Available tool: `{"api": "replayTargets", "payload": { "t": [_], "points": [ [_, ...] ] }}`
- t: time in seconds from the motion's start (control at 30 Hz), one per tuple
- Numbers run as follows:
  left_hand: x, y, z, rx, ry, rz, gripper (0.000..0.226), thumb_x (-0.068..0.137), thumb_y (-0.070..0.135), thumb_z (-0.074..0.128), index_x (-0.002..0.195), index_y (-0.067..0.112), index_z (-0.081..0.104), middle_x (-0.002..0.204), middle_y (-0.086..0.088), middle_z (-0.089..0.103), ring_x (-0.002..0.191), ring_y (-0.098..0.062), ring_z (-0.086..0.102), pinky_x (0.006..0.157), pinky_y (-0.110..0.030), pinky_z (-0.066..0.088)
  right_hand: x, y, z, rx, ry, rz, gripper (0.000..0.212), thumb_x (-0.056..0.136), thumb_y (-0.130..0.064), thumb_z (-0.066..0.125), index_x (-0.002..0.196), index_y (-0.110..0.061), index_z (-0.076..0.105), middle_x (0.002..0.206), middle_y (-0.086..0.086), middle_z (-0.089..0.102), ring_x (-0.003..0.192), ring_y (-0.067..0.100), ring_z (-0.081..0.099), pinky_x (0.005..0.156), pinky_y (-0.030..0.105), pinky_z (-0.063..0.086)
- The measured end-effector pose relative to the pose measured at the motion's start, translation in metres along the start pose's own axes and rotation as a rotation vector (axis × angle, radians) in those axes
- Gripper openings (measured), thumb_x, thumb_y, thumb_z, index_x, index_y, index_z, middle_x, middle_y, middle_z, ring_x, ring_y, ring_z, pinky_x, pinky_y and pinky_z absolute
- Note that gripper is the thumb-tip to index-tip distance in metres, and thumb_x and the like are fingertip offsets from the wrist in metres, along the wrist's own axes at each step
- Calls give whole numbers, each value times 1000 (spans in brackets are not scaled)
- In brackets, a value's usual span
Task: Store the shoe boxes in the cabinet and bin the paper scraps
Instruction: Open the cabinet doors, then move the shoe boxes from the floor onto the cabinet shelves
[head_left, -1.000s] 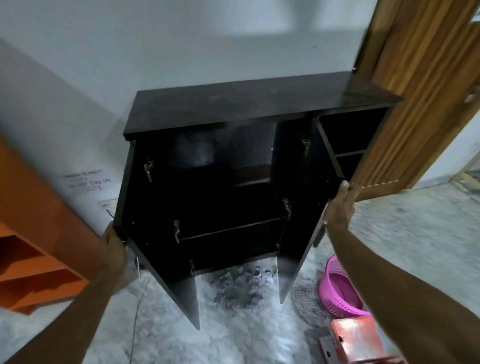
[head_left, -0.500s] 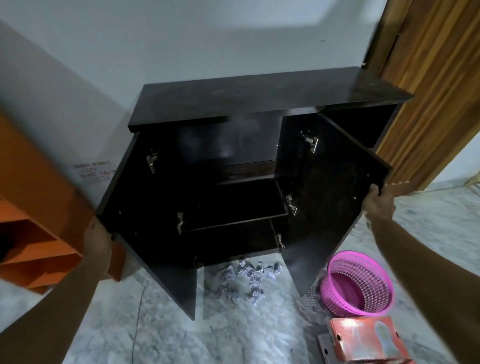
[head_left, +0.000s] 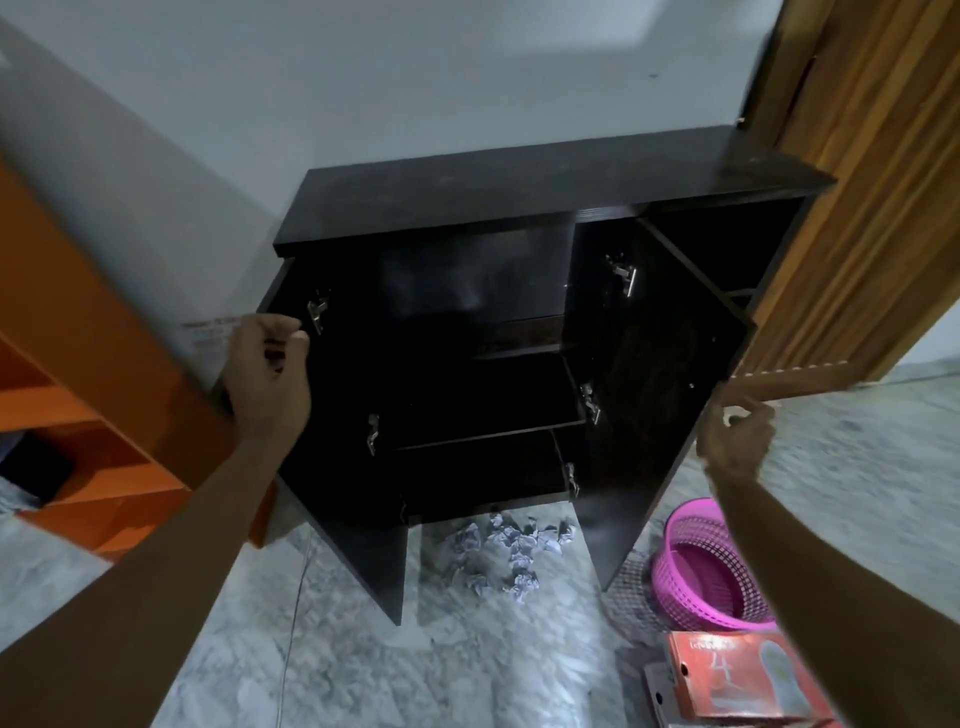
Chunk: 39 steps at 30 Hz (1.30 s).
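cabinet (head_left: 519, 187): both doors now swung wide, wider than a moment ago; shelves exposed and ready for loading. left hand (head_left: 267, 374): i see it off the left door (head_left: 343, 467), fingers curled, holding nothing. right hand (head_left: 737, 441): at the right door (head_left: 654, 395) edge, fingers curled; whether it still pinches the edge i cannot tell. shoe boxes (head_left: 737, 680): on the floor, lower right, beside the pink basket (head_left: 706, 566). paper scraps (head_left: 509, 551): heaped on the floor before the cabinet. i judge storing can begin.
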<state>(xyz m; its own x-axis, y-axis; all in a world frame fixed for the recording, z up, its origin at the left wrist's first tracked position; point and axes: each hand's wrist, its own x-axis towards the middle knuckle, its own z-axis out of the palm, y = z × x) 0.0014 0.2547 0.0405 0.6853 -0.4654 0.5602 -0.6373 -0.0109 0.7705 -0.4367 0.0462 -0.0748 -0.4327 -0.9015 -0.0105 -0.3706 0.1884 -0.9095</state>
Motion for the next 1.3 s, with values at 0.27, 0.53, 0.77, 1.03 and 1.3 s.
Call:
{"api": "replayTargets", "payload": {
  "t": [0.27,0.53,0.77,1.03,1.3],
  "points": [
    [-77,37,127,-65,-603,75,19,93,8,68,99,25,63,101,2,63,87,-4,63,78,-18,47,-35,50,-32,1,-8,-6,35,97,-19,62,130,-8,54,116,22,65,105,37,64,81,30,40],
    [-137,16,206,-176,-1132,116,14,93,10,68,104,17,67,104,0,65,95,-8,64,76,-4,44,-109,103,-54,-19,231,137,28,97,-12,62,124,-8,58,114,19,69,99,34,68,88,42,50],
    [-208,-22,214,-165,-1531,165,16,89,9,68,104,15,69,98,3,65,90,-2,62,79,-12,49,-217,171,-62,34,487,305,24,96,-15,62,119,-10,57,106,12,68,93,29,64,77,32,44],
    [-319,-53,196,-12,-1902,233,22,80,33,61,99,23,65,97,1,66,87,-12,67,76,-28,47,-338,274,-75,-8,655,618,25,95,-20,61,120,-20,58,96,4,69,92,27,64,76,33,42],
    [-456,-123,217,118,-2069,284,16,94,21,68,109,19,65,103,-4,66,92,-18,65,72,-16,44,-407,423,-64,-76,646,848,28,95,-22,61,122,-20,56,95,-1,70,95,28,67,72,34,41]
  ]
}}
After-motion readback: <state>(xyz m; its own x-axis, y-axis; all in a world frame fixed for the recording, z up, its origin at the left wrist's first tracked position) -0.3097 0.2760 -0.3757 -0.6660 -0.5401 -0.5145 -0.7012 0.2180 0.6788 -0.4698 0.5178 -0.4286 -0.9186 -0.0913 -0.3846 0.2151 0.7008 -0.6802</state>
